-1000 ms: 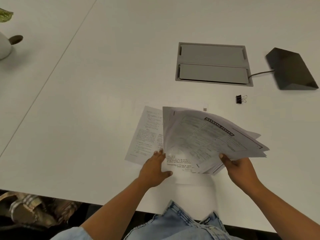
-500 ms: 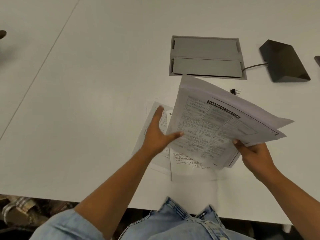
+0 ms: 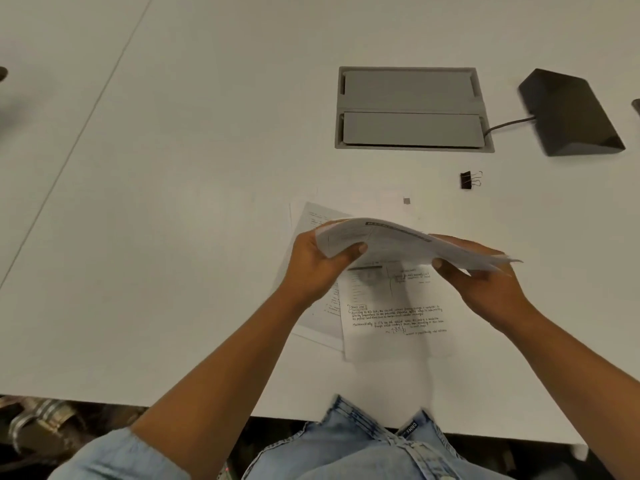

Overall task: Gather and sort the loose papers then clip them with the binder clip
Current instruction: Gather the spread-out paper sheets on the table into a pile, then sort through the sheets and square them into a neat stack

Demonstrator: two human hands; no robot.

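Above table [image 3: 207,202], left grip [image 3: 311,265] and right grip [image 3: 485,282] both clasp paper stack [image 3: 398,237]; binder clip [image 3: 467,180] apart

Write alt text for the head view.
A left hand and a right hand grip opposite ends of a bowed stack of printed papers above a white table. More sheets lie underneath; a black binder clip sits beyond.

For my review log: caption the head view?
Left hand and right hand hold a paper stack above loose sheets; binder clip lies apart.
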